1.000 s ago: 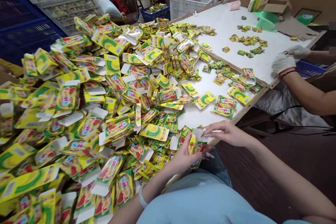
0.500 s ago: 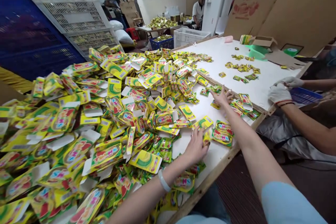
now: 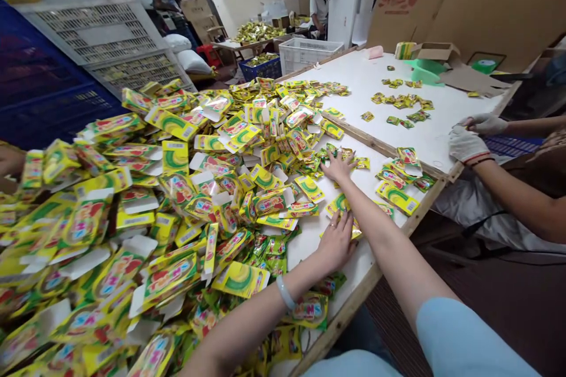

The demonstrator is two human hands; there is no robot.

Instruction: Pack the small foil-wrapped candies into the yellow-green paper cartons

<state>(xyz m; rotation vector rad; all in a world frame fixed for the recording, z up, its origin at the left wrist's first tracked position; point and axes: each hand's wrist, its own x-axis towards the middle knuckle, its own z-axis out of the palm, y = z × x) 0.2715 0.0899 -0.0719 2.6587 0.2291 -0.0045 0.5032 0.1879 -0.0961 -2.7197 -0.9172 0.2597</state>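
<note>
My left hand [image 3: 336, 242], with a ring and a pale bangle, lies with fingers stretched over a yellow-green box [image 3: 339, 202] at the table's near side. My right hand [image 3: 339, 168] reaches farther forward, fingers spread over small foil packets [image 3: 326, 152] at the edge of the heap. Its forearm partly hides boxes beneath it. To the left spreads a big heap of printed yellow boxes [image 3: 177, 182], several with white flaps open. Loose green packets [image 3: 274, 247] lie among them. A small group of boxes [image 3: 400, 195] sits right of my right forearm.
A wooden strip [image 3: 375, 142] divides the white table [image 3: 362, 82]. At right, a co-worker's gloved hands [image 3: 469, 138] are near the table edge. Small packets [image 3: 400, 100] lie beyond the strip. Crates [image 3: 101, 29] stand at left; another person [image 3: 319, 6] sits behind.
My right hand has moved left toward the heap, over the small packets. My left hand stays by the same box, its fingers shifted slightly. The view has turned a little right.
</note>
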